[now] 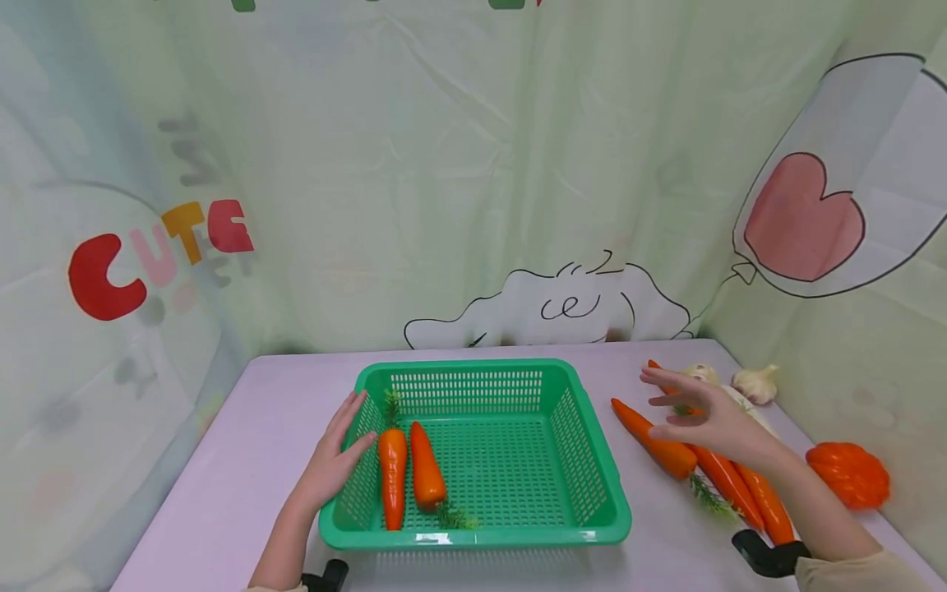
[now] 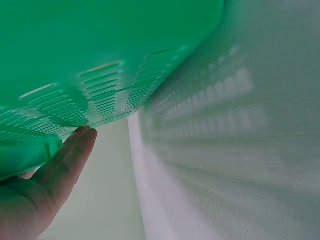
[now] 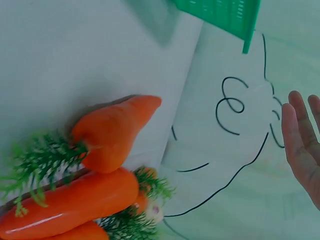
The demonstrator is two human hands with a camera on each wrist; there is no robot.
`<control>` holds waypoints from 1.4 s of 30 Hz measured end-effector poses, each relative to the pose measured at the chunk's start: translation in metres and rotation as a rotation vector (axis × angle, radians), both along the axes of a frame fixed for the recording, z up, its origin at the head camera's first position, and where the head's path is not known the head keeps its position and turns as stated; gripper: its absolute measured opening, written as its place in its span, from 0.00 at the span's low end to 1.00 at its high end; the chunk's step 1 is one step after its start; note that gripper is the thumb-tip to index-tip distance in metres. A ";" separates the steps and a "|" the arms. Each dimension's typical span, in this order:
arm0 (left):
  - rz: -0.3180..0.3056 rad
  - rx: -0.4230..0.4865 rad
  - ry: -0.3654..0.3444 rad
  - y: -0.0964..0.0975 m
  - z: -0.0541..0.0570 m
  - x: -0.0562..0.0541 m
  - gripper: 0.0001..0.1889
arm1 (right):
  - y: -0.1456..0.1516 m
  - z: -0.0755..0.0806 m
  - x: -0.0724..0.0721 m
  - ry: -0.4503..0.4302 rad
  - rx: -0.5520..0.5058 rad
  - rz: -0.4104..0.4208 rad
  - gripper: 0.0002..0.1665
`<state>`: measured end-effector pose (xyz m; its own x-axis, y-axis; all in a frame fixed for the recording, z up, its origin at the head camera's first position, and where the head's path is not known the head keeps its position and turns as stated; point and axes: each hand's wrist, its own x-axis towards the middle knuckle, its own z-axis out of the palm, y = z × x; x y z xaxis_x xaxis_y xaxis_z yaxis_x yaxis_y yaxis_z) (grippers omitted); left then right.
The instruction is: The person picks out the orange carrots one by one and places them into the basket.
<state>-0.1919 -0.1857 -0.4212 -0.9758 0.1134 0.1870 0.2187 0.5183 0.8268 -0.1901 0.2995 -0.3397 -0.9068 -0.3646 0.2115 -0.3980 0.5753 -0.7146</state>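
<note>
A green plastic basket (image 1: 473, 539) has two carrots lying in its left part, one carrot (image 1: 393, 473) with its leafy top toward the back, the other carrot (image 1: 427, 473) with leaves toward the front. At the basket's left side is my left hand (image 1: 325, 464), fingers fairly straight against the wall and thumb by the rim; the left wrist view shows the hand (image 2: 55, 180) beside the slotted wall. My right hand (image 1: 710, 415) hovers, fingers spread and holding nothing, above several loose carrots. Nearest it lies a carrot (image 3: 112, 132) with green leaves.
Two more carrots (image 1: 728, 485) lie under the right forearm, partly hidden. Garlic bulbs (image 1: 755, 384) and a whitish vegetable, mostly covered by the right hand, are at the back right. An orange pumpkin-like vegetable (image 1: 848, 475) sits at the right edge. Printed curtains (image 1: 459, 181) surround the table.
</note>
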 end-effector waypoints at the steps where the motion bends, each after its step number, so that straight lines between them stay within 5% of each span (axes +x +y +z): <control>1: 0.001 -0.001 0.002 0.000 0.000 0.000 0.33 | 0.003 -0.002 0.000 0.002 0.002 -0.009 0.41; 14: 0.003 0.011 0.006 0.000 -0.001 0.001 0.33 | 0.043 -0.024 -0.003 0.024 0.013 -0.062 0.39; 23: 0.008 0.004 0.001 0.000 0.000 0.000 0.33 | 0.061 -0.040 -0.004 -0.040 0.091 -0.134 0.40; 42: 0.006 0.001 0.018 -0.001 -0.003 -0.002 0.33 | 0.091 -0.071 -0.007 -0.329 0.167 -0.207 0.44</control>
